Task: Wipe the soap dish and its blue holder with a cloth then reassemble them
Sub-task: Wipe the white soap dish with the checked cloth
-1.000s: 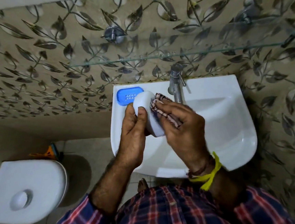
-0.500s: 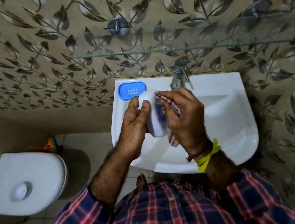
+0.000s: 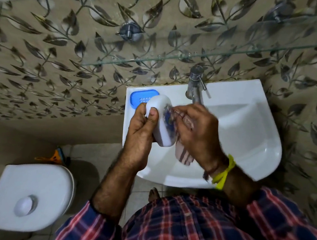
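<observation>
My left hand (image 3: 140,135) grips a white oval soap dish (image 3: 160,120) tilted on its edge over the left side of the basin. My right hand (image 3: 196,132) holds a striped cloth (image 3: 183,156) and presses it against the dish's right face; the cloth's tail hangs below my fingers. The hand and cloth are blurred. The blue holder (image 3: 140,97) with its slotted middle lies flat on the sink's back left corner, just behind the dish and partly hidden by it.
A white wall-hung sink (image 3: 248,131) with a chrome tap (image 3: 195,84) at its back edge. A glass shelf (image 3: 197,55) juts out above the tap. A white toilet cistern (image 3: 30,194) stands at lower left, with an orange brush (image 3: 55,156) on the floor behind it.
My right hand has slid the cloth down and across the dish face, and its tail now hangs lower. My left hand keeps its hold on the dish. The blue holder has not moved.
</observation>
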